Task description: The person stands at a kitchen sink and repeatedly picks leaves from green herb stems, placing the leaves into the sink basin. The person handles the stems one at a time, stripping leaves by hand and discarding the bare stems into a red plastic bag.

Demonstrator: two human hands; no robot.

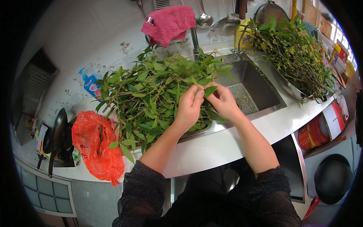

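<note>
Both of my hands meet above the double sink, fingertips almost touching. My left hand (189,109) pinches a thin part of a leafy sprig between thumb and fingers. My right hand (223,100) grips the same sprig, and one green leaf (210,91) sticks out by its fingers. Beneath and behind them, a big heap of leafy green branches (153,93) fills the left basin and spills over its edges. Little yellow flower bits (248,103) lie scattered in the right basin (263,88). What exactly the fingertips hold is partly hidden.
Right of the sink, a metal bowl (289,85) holds branches with yellow blossoms (292,56). A red plastic bag (97,147) lies on the counter at left, near a blue pump bottle (92,86). A pink cloth (170,24) hangs over the faucet (195,42). Ladles (204,20) hang behind.
</note>
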